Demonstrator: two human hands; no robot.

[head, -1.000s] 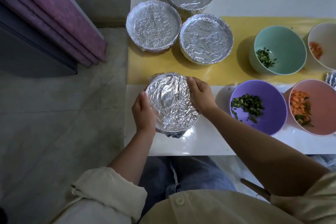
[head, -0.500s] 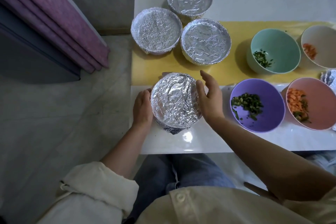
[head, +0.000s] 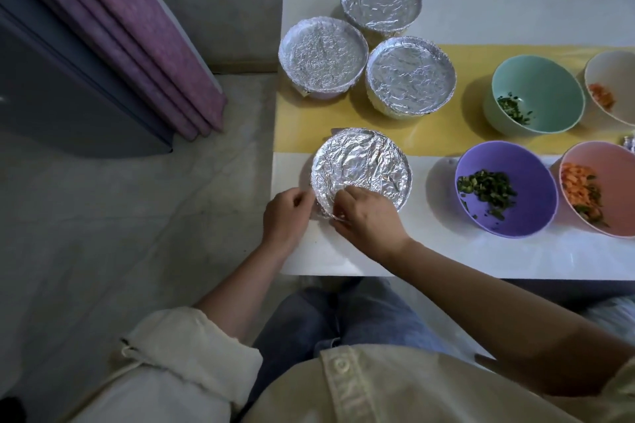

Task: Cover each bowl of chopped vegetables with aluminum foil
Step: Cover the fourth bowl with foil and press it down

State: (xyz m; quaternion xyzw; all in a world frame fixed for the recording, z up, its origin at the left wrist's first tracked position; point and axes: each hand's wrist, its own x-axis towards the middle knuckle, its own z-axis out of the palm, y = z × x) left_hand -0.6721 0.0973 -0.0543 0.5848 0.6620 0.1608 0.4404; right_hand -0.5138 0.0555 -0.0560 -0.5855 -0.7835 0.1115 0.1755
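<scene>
A white table (head: pixel 481 10) with a yellow strip (head: pixel 309 127) running left to right. Three foil-covered bowls (head: pixel 410 75) cluster at its far left, and a fourth foil-covered bowl (head: pixel 360 165) stands nearer, at the strip's near edge. To the right, a mint bowl (head: pixel 549 89) and a white bowl (head: pixel 615 79) sit on the strip. A purple bowl (head: pixel 515 165) and a pink bowl (head: pixel 604 161) sit nearer, on bare white.

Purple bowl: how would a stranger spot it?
On the white table, near row, just right of the foil-wrapped bowl, sits a round purple bowl. Unlike the pink bowl beside it, it holds only chopped greens.
</scene>
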